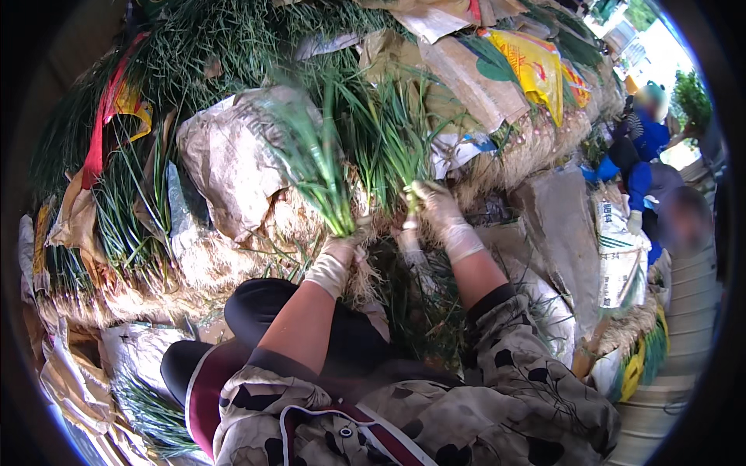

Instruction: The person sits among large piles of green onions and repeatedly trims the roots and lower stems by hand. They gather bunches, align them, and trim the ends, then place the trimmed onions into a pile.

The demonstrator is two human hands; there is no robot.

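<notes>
My left hand (341, 251), in a thin pale glove, grips a bunch of green onions (329, 186) low on the stems. Its leaves fan up and away from me, blurred at the tips, and pale stringy roots hang below the fist. To the right, my gloved right hand (438, 211) holds a slimmer bunch of green onions (410, 160) near the white stem ends, roots pointing down and blurred. Just beyond both hands lies a long stack of green onions (233, 256), root ends facing me and partly covered by a crumpled paper sack (233, 157).
More green onions (215, 52) are heaped behind. Paper sheets (475, 81) and a yellow plastic bag (527, 67) lie over the stack. Cardboard (559, 233) stands to my right. Loose leaves (428, 326) lie below my hands. People in blue (647, 140) are at the right.
</notes>
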